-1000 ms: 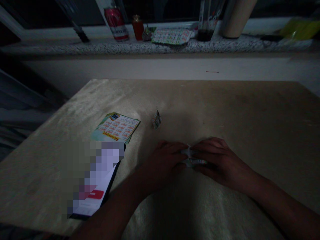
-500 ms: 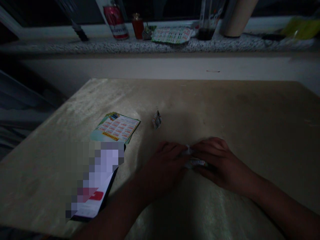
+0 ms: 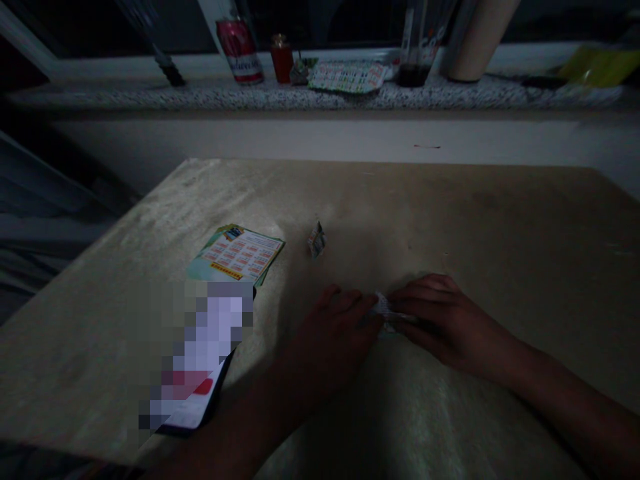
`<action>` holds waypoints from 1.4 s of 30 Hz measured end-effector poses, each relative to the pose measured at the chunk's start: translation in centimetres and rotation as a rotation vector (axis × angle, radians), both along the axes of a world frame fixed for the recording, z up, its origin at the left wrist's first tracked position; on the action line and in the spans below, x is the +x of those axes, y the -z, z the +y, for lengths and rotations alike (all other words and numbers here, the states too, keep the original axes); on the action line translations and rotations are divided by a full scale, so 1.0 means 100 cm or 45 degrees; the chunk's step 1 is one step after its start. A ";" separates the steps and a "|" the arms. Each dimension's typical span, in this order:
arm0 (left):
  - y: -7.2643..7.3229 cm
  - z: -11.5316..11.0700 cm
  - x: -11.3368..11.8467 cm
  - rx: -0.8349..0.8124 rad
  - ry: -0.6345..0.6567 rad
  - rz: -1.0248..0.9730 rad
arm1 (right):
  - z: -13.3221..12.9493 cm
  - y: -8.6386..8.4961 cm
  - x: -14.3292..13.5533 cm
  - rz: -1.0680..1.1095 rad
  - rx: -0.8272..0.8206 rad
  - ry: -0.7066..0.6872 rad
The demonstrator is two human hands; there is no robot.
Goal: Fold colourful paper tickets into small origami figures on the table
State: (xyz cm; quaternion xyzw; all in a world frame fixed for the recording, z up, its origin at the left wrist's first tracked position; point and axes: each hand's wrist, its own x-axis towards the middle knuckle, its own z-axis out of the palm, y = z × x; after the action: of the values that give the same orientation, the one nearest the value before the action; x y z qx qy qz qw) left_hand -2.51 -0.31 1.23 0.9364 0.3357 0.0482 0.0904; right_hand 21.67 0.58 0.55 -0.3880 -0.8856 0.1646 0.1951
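A small printed piece of paper [image 3: 384, 308] lies on the table between my two hands, partly folded and mostly covered by fingers. My left hand [image 3: 340, 327] presses on its left side with the fingertips. From the right, my right hand [image 3: 435, 317] pinches its other edge between thumb and fingers. Beyond my left hand stands a small folded paper piece [image 3: 317, 241] on the tabletop. A stack of printed cards [image 3: 240, 255] rests farther left, its top card showing a grid of red and white boxes.
A phone [image 3: 200, 373] with a lit, partly blurred screen lies beside my left forearm. Behind the table [image 3: 500, 220], the granite sill [image 3: 280, 99] holds a red can [image 3: 240, 53], a small red bottle [image 3: 281, 61], a printed sheet [image 3: 347, 76], a glass [image 3: 414, 67] and a tan cylinder [image 3: 475, 43].
The paper between my hands shows a different face, with a printed flap now raised near my left fingertips. My left fingers have spread slightly. The view has shifted a little.
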 end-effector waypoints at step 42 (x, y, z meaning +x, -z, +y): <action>-0.001 -0.006 0.004 -0.078 0.015 -0.093 | 0.063 -0.003 -0.006 -0.110 -0.134 0.014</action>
State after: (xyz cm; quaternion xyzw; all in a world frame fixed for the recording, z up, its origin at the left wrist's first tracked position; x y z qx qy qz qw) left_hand -2.15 -0.86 1.29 0.9327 0.3281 0.0715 0.1313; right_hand 21.04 6.89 0.89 -0.4094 -0.8811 0.1932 0.1370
